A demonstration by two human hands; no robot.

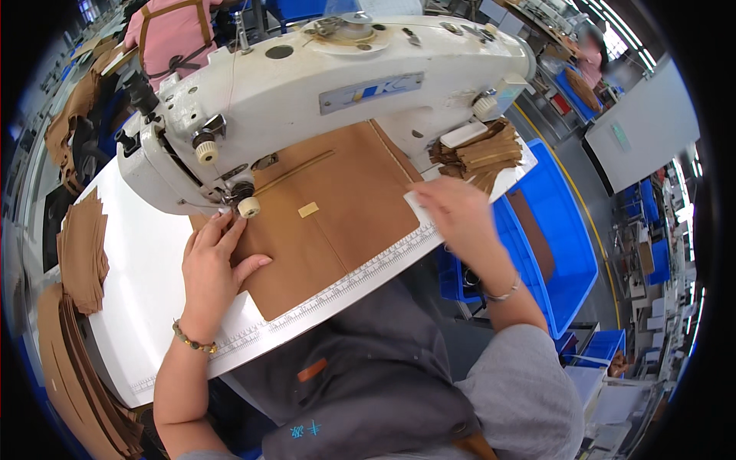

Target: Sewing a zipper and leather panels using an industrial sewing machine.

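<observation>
A flat brown panel (330,245) lies on the white sewing table beneath the arm of a white sewing machine (322,84). A small pale yellow rectangle (308,210) sits on the panel, with a straight line running from it to the near edge. My left hand (215,264) is open, fingers spread on the panel's left side, fingertips close to the needle area (239,201). The machine head partly hides that spot. My right hand (458,215) is at the panel's right edge, fingers pointing left and slightly blurred; whether they grip the edge cannot be made out.
A printed ruler strip (368,261) follows the table's near edge. Brown pieces are stacked at the left (83,253), and folded brown strips (487,156) lie by the machine's base. A blue bin (563,261) stands right of the table. Another person (172,38) sits beyond the machine.
</observation>
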